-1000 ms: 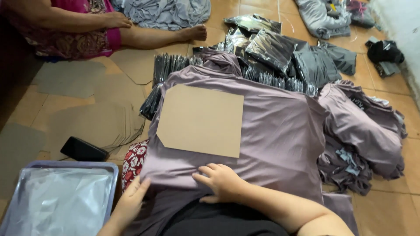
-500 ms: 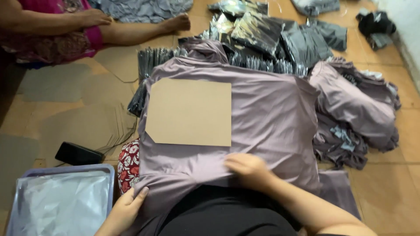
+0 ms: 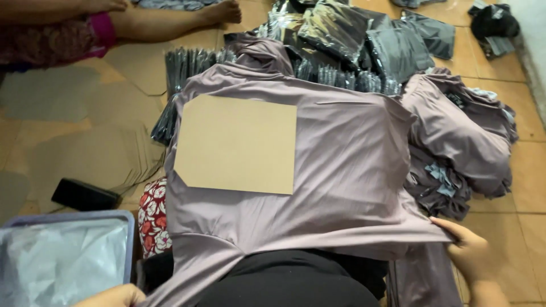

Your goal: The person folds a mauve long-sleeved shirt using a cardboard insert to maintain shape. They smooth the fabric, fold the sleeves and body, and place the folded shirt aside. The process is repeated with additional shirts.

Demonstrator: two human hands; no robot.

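— What's the grip like?

— I see my right hand (image 3: 471, 253) pinching the shirt (image 3: 347, 165) at its lower right hem corner, fingers closed on the cloth. My left hand (image 3: 114, 295) lies at the bottom edge by the sleeve end; it is mostly cut off, so I cannot tell whether it grasps anything.

— Where's the shirt?

— Spread flat in front of me, over a stack, with a card (image 3: 237, 144) lying on its left half. Its lower middle is hidden behind something black at the bottom of my view.

— Around it?

— A pile (image 3: 460, 131) of the same mauve cloth just right of it, bagged garments (image 3: 347, 34) beyond the collar, a tray (image 3: 68, 258) at lower left, a phone (image 3: 84, 195) near it. Another person's leg (image 3: 170, 20) at the top.
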